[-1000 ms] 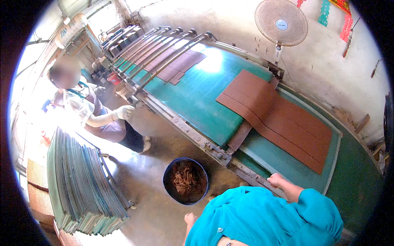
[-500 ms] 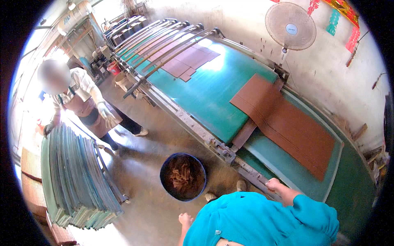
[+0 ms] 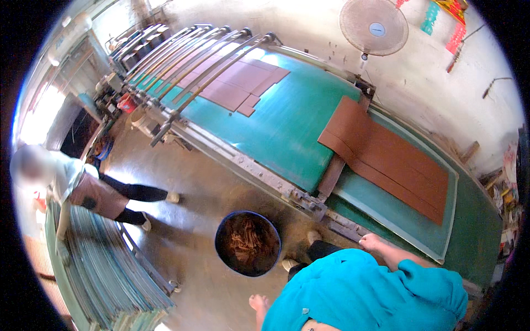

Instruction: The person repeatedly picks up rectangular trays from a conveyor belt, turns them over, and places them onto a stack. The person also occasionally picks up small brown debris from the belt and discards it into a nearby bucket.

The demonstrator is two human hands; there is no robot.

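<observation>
My right hand (image 3: 373, 243) is closed at the near edge of the green conveyor, beside its metal side rail. My left hand (image 3: 258, 302) hangs low near the floor, fingers curled with nothing visible in them. A brown flat sheet (image 3: 395, 165) with lines along it slopes off the end of the green belt (image 3: 276, 138). Its lower part lies on a pale-edged green panel (image 3: 397, 223), short of that panel's near border. Neither hand touches the sheet.
A dark-blue-rimmed tub (image 3: 218, 226) of brown scraps stands on the floor. At left a person (image 3: 99, 196) leans by a stack of upright panels (image 3: 110, 265). More brown pieces (image 3: 232, 83) lie under bars (image 3: 221, 69) on the belt. Beyond it stands a fan (image 3: 374, 26).
The brown sheet has slid a little farther off the belt. The other person has stepped and bent over the panel stack. My hands keep much the same pose as the view shifts.
</observation>
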